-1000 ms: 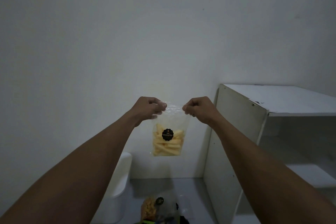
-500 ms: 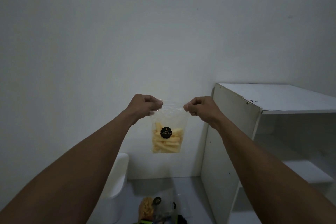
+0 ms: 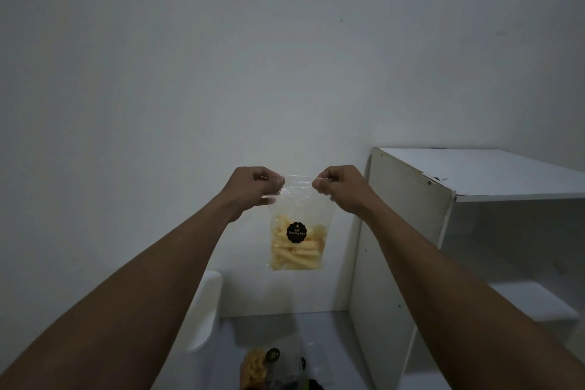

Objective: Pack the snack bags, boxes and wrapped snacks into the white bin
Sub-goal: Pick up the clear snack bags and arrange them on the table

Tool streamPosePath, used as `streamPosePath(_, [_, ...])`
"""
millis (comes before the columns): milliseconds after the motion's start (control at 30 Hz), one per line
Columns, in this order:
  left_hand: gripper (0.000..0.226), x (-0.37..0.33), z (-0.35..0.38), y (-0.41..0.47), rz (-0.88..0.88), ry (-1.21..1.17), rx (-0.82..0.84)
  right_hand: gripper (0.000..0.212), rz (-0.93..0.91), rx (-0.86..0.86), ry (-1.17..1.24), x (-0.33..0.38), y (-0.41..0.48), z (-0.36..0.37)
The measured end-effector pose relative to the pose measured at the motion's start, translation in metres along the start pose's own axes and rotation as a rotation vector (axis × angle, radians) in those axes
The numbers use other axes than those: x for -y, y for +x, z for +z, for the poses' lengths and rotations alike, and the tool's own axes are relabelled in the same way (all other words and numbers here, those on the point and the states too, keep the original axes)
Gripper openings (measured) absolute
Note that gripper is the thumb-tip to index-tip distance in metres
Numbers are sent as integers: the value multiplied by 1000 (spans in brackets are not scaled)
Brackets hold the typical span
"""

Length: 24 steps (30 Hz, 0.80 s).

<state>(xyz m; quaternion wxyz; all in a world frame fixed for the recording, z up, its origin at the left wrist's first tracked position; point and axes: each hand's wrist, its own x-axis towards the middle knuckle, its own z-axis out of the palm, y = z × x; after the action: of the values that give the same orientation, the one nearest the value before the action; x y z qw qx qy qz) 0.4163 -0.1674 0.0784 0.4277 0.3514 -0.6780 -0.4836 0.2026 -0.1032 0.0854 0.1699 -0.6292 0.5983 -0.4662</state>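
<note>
A clear snack bag (image 3: 297, 237) of yellow sticks with a round black label hangs in the air in front of the wall. My left hand (image 3: 253, 187) pinches its top left corner and my right hand (image 3: 340, 188) pinches its top right corner, both arms stretched out. The white bin (image 3: 205, 310) stands low on the left, mostly hidden behind my left forearm. More clear snack bags (image 3: 269, 364) lie on the floor at the bottom edge, only partly in view.
A white open shelf unit (image 3: 411, 231) stands on the right, its side panel close to my right hand. A plain white wall fills the background. Grey floor shows between the bin and the shelf unit.
The bag and both hands stay together and have barely shifted in the view, drifting slightly left and down then settling. The grip on the bag's top corners is unchanged.
</note>
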Motion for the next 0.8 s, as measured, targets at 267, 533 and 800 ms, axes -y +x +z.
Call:
streamPosePath(267, [10,4,-2,8,68,160,-120,15,-14,78,-63,6,2,8])
streamPosePath(533, [8,2,8,7,25,119,36,9,-25,77,-71,6,7,5])
streamPosePath(800, [5,4,-1,11,50,236,10,16,-2,207,-20,-3,3,3])
